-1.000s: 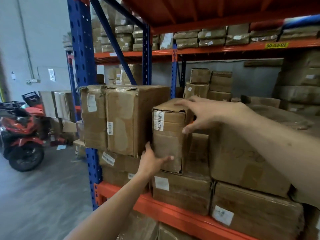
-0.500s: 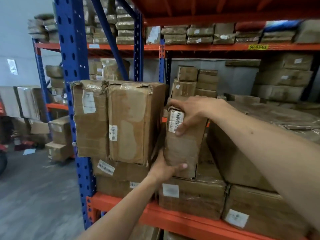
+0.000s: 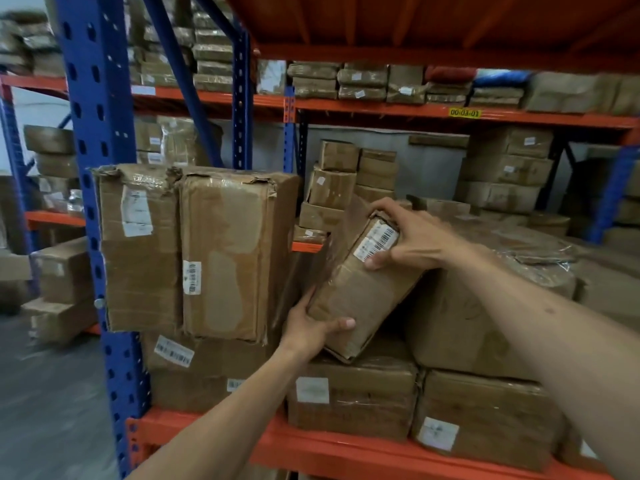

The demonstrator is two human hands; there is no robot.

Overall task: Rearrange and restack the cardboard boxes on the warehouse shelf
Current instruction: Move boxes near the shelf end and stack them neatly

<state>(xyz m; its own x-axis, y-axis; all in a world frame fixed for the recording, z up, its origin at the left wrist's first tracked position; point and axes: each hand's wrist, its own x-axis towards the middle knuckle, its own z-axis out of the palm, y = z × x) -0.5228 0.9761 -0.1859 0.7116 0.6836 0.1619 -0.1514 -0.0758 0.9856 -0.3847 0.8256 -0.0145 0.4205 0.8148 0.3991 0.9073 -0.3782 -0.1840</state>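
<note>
You've got the small tape-wrapped brown cardboard box (image 3: 360,289) in both hands and it's tilted, top leaning toward two o'clock. Your right hand (image 3: 412,237) grips the upper end, fingers curled over the top edge and thumb pressing just below the white barcode label (image 3: 375,242). Your left hand (image 3: 311,327) cups the lower end at seven o'clock, thumb across the front face. One bottom corner looks to be resting on, or just above, the flat brown carton (image 3: 353,400) on the orange steel shelf beam (image 3: 311,445); I can't tell which.

To your nine o'clock, two tall battered brown cartons (image 3: 194,251) stand upright side by side, pressed against the blue rack upright (image 3: 100,202). At three o'clock sits the big plastic-wrapped brown carton (image 3: 485,313), right beside your box.

Progress? Early, by my read: this box is mid-move with no landing spot yet, and the small boxes piled at twelve o'clock (image 3: 343,181) look uneven, likely needing squaring up.
</note>
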